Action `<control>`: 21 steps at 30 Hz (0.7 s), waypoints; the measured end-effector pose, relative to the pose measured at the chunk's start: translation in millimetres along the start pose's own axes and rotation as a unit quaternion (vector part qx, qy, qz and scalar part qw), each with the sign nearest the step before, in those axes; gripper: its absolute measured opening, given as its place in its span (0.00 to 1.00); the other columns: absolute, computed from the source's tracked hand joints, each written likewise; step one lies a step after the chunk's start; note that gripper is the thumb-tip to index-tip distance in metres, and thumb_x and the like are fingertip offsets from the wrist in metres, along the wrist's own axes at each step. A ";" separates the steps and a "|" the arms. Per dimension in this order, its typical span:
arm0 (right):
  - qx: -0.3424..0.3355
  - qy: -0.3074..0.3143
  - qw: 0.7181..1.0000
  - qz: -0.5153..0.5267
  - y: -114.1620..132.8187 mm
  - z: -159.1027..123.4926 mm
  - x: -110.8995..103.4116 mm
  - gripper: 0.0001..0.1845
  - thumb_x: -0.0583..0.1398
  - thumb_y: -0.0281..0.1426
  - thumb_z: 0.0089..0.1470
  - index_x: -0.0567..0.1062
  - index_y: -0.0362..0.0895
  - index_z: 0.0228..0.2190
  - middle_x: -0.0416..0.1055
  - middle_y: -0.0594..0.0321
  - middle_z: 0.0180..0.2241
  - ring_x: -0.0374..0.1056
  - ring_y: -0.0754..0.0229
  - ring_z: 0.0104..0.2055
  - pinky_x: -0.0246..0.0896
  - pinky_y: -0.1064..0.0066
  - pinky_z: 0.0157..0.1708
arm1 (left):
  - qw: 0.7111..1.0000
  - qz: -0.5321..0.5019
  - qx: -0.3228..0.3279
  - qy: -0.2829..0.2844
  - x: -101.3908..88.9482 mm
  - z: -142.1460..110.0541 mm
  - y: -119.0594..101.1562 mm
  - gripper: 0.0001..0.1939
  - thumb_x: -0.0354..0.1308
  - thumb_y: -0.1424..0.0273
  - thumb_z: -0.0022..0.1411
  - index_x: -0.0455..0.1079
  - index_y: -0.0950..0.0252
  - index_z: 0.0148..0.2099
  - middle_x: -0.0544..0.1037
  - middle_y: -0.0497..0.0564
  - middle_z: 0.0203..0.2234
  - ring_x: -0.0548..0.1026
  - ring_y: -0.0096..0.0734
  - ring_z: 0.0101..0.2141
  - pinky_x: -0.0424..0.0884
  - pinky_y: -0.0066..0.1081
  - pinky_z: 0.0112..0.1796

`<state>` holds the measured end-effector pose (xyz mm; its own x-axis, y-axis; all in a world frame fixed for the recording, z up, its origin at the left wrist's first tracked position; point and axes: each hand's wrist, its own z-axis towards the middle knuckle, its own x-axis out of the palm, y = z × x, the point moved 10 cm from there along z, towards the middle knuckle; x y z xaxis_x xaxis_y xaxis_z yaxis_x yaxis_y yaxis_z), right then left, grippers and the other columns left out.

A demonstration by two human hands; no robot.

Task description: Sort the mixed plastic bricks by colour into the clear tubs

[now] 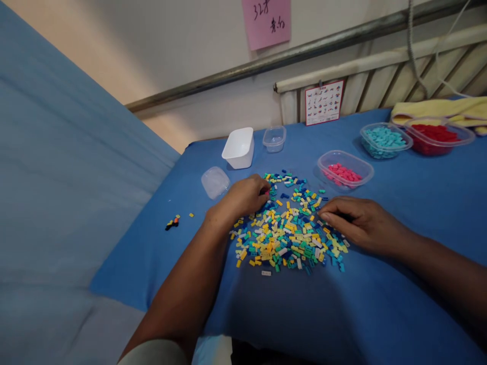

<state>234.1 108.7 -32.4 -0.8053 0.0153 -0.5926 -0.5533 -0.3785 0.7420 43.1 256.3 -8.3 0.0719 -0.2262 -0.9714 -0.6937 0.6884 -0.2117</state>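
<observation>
A heap of small toy building bricks [285,233] in yellow, green, blue, teal and white is spread over the blue cloth. My left hand [249,195] is at the heap's far left edge, its fingers curled in. A bit of a pink brick [267,192] shows at its fingertips. At the heap's right side is my right hand [352,218], thumb and forefinger pinched together just above the bricks. Whatever lies in that pinch is too small to make out. Beyond it stands a see-through tub of pink bricks [344,173].
Tubs of light blue bricks [384,138] and red bricks [436,136] stand at the back right beside a yellow towel [441,109]. At the back left are a white tub [240,152], a small see-through tub [274,139] and a translucent lid [215,182]. Dark pieces [172,223] lie left.
</observation>
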 end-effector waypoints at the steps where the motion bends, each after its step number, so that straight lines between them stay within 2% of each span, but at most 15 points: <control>1: 0.000 0.000 1.000 0.000 0.0 -0.2 0.2 0.12 0.61 0.41 0.75 0.83 0.51 0.44 0.83 0.65 0.39 0.78 0.59 0.38 0.70 0.66 0.40 | 1.000 0.005 -0.003 -0.003 -0.2 -2.7 0.7 0.08 0.63 0.70 0.73 0.82 0.63 0.50 0.81 0.55 0.45 0.78 0.41 0.40 0.66 0.36 0.38; 7: 0.001 0.004 1.000 -0.003 -1.5 -1.2 0.3 0.12 0.61 0.41 0.75 0.83 0.51 0.44 0.83 0.63 0.39 0.78 0.58 0.38 0.70 0.65 0.39 | 0.999 0.035 -0.001 -0.023 -1.1 -13.3 -1.9 0.08 0.61 0.69 0.74 0.80 0.63 0.51 0.79 0.55 0.49 0.79 0.46 0.44 0.71 0.40 0.42; 11: 0.002 0.003 1.000 -0.005 -2.0 -1.6 -0.3 0.12 0.62 0.40 0.74 0.84 0.51 0.44 0.83 0.62 0.39 0.79 0.57 0.39 0.71 0.65 0.39 | 0.999 0.038 0.021 -0.031 1.3 -13.3 -2.1 0.12 0.59 0.74 0.72 0.79 0.63 0.54 0.79 0.56 0.52 0.80 0.48 0.47 0.74 0.42 0.46; 15: 0.002 0.001 1.000 0.003 -1.2 -2.2 -0.5 0.11 0.62 0.40 0.74 0.84 0.51 0.43 0.82 0.63 0.37 0.77 0.59 0.36 0.70 0.66 0.36 | 0.998 -0.004 0.032 -0.045 0.6 -12.9 1.4 0.15 0.60 0.75 0.73 0.78 0.64 0.58 0.80 0.56 0.52 0.80 0.46 0.48 0.74 0.42 0.48; 21: 0.004 0.009 1.000 -0.002 -3.4 -4.4 1.3 0.11 0.62 0.40 0.74 0.84 0.51 0.46 0.84 0.61 0.41 0.80 0.55 0.40 0.72 0.63 0.40 | 0.998 -0.007 0.047 -0.033 -0.4 -14.2 -7.6 0.14 0.60 0.77 0.73 0.78 0.66 0.58 0.80 0.56 0.51 0.80 0.44 0.47 0.73 0.39 0.47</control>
<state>235.9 105.9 -37.1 -0.7988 0.0002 -0.6016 -0.5589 -0.3701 0.7420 38.2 241.3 -4.8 0.1304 -0.1932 -0.9724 -0.6223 0.7476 -0.2320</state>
